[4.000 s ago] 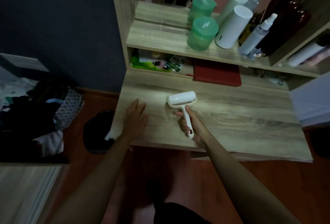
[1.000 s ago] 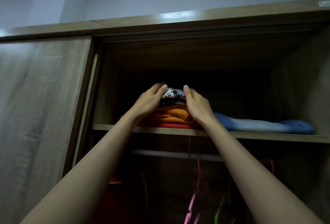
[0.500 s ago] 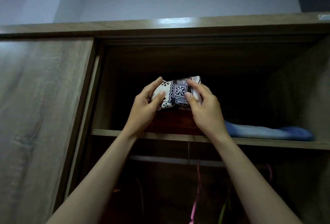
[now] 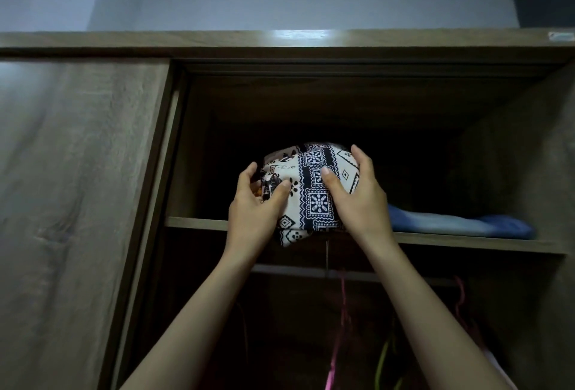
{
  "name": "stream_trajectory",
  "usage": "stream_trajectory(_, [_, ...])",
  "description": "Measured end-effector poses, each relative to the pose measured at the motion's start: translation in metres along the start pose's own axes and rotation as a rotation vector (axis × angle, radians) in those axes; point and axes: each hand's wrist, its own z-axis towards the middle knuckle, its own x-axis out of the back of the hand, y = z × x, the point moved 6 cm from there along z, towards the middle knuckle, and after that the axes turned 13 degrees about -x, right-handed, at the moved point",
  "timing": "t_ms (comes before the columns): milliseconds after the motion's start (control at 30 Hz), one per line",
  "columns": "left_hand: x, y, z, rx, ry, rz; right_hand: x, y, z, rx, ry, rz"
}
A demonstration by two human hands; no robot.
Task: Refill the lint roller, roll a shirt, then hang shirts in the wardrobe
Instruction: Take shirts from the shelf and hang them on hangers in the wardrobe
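Observation:
A folded white shirt with a black block pattern (image 4: 311, 184) is held out in front of the upper shelf (image 4: 199, 222) of the open wardrobe. My left hand (image 4: 253, 209) grips its left side and my right hand (image 4: 357, 200) grips its right side. The shirt's lower edge hangs just below the shelf's front lip. The pile it came from is hidden behind it. The lint roller is not in view.
A folded blue garment (image 4: 460, 224) lies on the shelf to the right. Below the shelf a hanging rail (image 4: 298, 271) carries pink (image 4: 337, 336) and green hangers (image 4: 384, 358). The wardrobe's sliding door (image 4: 77, 203) covers the left side.
Both hands lifted the patterned shirt off the orange and red pile and drew it toward me, past the shelf edge. Four seconds ago I was at the dresser with the lint roller.

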Motion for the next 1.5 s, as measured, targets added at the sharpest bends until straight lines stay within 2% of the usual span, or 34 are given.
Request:
stream_trajectory(133, [-0.004,0.002,0.001,0.009,-0.018,-0.086,-0.005,0.000,0.009,-0.058,-0.008,-0.025])
stream_trajectory(333, [-0.015,0.007,0.003,0.017,-0.106,-0.251,-0.007,0.005,0.010,0.041,-0.004,0.207])
stream_trajectory(467, [-0.016,0.004,0.004,0.039,-0.146,-0.339,-0.010,-0.003,0.007,0.129,-0.130,0.319])
stream_trajectory(533, [-0.016,0.002,0.007,0.044,-0.150,-0.377,-0.017,0.005,0.011,0.093,-0.149,0.240])
stream_trajectory(667, [-0.018,0.000,0.010,0.050,-0.176,-0.423,-0.016,0.019,0.015,-0.011,-0.053,-0.099])
stream_trajectory(767, [-0.022,0.001,0.011,0.027,-0.196,-0.427,-0.016,0.019,0.015,-0.047,-0.062,-0.173])
stream_trajectory(933, [-0.028,0.009,0.008,-0.013,-0.239,-0.457,-0.020,0.019,0.013,-0.028,-0.110,0.037])
stream_trajectory(1200, [-0.052,0.044,-0.005,-0.203,-0.395,-0.528,0.010,0.014,-0.011,0.038,-0.139,0.371])
stream_trajectory(1333, [-0.074,0.062,-0.010,-0.217,-0.390,-0.626,0.042,0.016,-0.009,0.062,-0.085,0.429])
stream_trajectory(1500, [-0.124,0.072,-0.019,-0.153,-0.459,-0.754,0.094,0.027,-0.005,0.110,0.009,0.381])
